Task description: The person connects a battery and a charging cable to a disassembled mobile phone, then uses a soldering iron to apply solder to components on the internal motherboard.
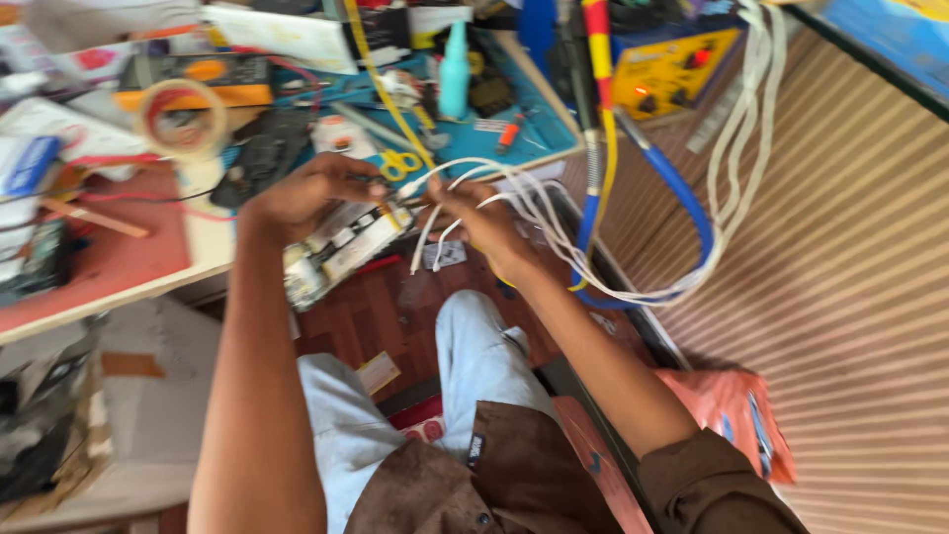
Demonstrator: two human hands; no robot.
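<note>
My left hand [301,198] grips a small rectangular circuit board [341,247] with white and yellow parts, held over my lap at the workbench edge. My right hand [474,220] pinches a bundle of thin white wires [554,213] that loop out to the right and rise toward the upper right corner. A few wire ends hang loose between the two hands, close to the board's right end. The picture is blurred, so I cannot tell whether any wire touches the board.
A cluttered blue work mat [514,138] holds yellow-handled scissors [398,164], a teal bottle [455,71] and small tools. A tape roll [183,119] lies at left. A yellow box with knobs [667,74] stands behind. A blue and yellow hose [682,198] curves right over ribbed metal sheeting [850,277].
</note>
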